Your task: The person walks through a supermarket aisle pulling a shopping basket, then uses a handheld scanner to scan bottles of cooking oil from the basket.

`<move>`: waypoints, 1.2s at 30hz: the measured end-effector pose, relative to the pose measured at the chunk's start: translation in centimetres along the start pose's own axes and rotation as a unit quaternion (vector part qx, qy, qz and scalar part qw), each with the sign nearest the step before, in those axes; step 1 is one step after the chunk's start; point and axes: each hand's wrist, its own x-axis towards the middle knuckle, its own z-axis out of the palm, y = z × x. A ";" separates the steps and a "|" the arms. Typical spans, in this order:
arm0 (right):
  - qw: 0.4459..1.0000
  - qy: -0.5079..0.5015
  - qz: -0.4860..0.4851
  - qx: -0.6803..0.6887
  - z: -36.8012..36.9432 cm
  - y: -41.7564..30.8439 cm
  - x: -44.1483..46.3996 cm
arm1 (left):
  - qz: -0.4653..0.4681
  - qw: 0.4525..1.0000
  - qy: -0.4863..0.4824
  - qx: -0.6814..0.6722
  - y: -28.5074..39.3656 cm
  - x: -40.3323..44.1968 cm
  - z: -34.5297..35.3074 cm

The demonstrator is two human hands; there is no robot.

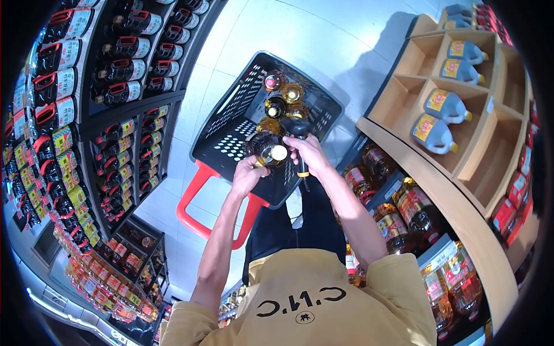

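Observation:
My left hand (pixel 249 175) grips a bottle (pixel 262 145) with a dark neck area and a pale cap, its cap end tilted toward me. A black handheld scanner (pixel 297 128) with an orange-tipped handle is in my right hand (pixel 309 154), its head close to the bottle. Both hands are over the near end of a black perforated shopping basket (pixel 222 151) with a red handle (pixel 193 196). Standing inside it are several bottles, among them a red-capped bottle (pixel 274 81), a golden-capped bottle (pixel 292 92) and a dark-topped bottle (pixel 275 106).
Shelves on the left hold many dark jugs with red handles (pixel 124 92). To my right, a wooden shelf (pixel 398 95) carries several blue-grey jugs (pixel 435 132). Large oil bottles (pixel 395 222) stand below it, near my right arm. Pale floor tiles (pixel 242 26) lie beyond the basket.

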 end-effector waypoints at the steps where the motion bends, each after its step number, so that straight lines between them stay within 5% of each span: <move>1: 1.000 -0.004 -0.010 0.000 0.3 0.1 1.6 | 0.013 0.999 0.021 -0.036 -0.1 1.2 -0.1; 6: 1.000 -0.016 0.004 -0.022 1.8 -0.1 8.6 | 0.049 0.994 0.048 0.086 -0.6 7.3 -3.0; 16: 0.965 0.038 0.011 -0.261 4.9 0.2 19.3 | 0.132 0.982 0.115 -0.075 -9.0 20.2 -5.1; 36: 0.912 0.046 0.040 -0.405 6.0 4.5 32.6 | 0.024 0.985 0.124 -0.117 -16.5 33.7 -7.4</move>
